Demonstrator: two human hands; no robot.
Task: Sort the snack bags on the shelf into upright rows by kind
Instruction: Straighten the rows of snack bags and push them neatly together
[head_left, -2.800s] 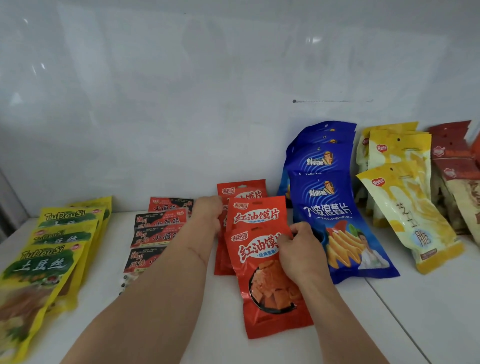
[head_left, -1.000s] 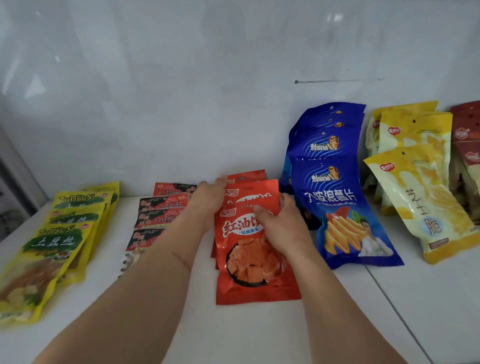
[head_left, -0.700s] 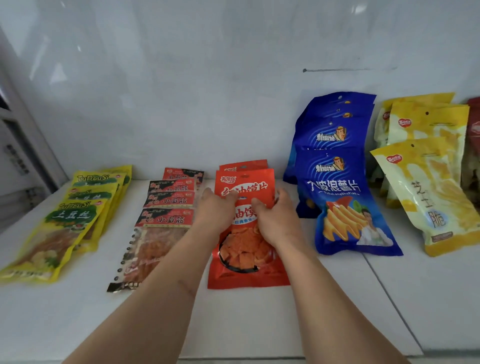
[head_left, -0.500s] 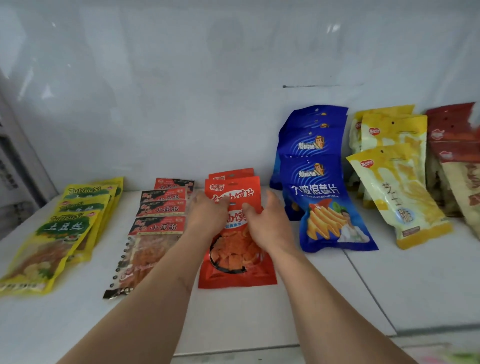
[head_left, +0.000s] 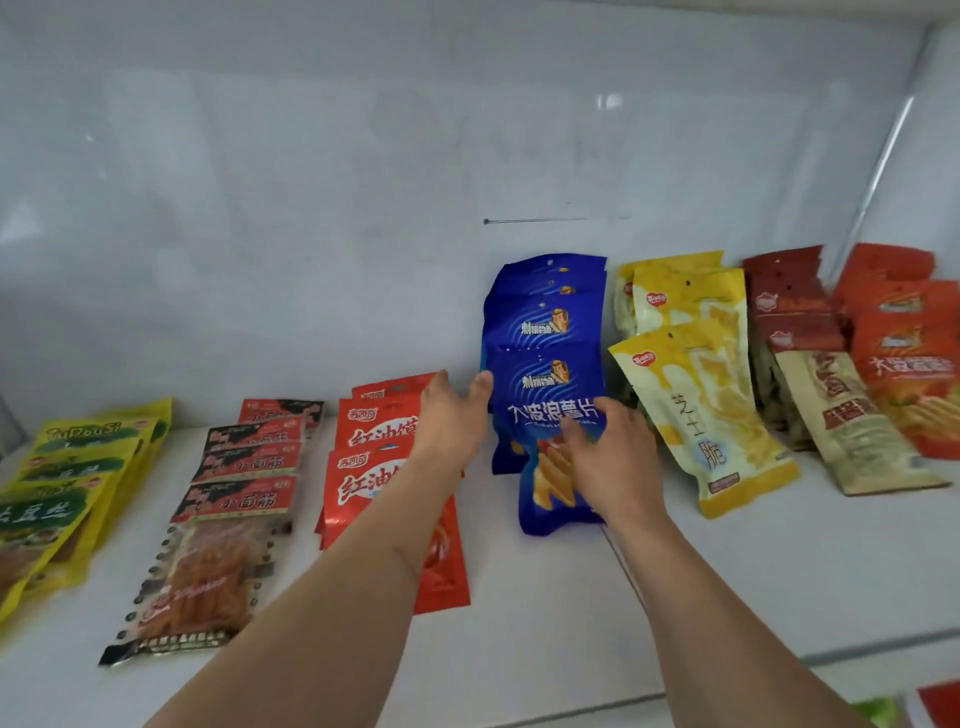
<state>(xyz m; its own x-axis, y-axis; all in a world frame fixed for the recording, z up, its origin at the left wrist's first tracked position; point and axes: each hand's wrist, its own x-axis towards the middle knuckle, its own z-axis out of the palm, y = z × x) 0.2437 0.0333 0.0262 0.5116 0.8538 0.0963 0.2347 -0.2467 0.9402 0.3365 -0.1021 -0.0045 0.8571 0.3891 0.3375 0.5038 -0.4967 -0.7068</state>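
Bags: blue bags lean on the shelf's back wall at 12 o'clock, front one slid low.
Neighbours: red bags at 9 o'clock, yellow bags at 3 o'clock.
Left hand: fingers straight, tips at the front blue bag's left edge.
Right hand: spread flat on that bag's face; whether it presses is unclear.
Handling: light, puffy, slick film, likely to slide; best taken by both side edges, not the crushable middle.
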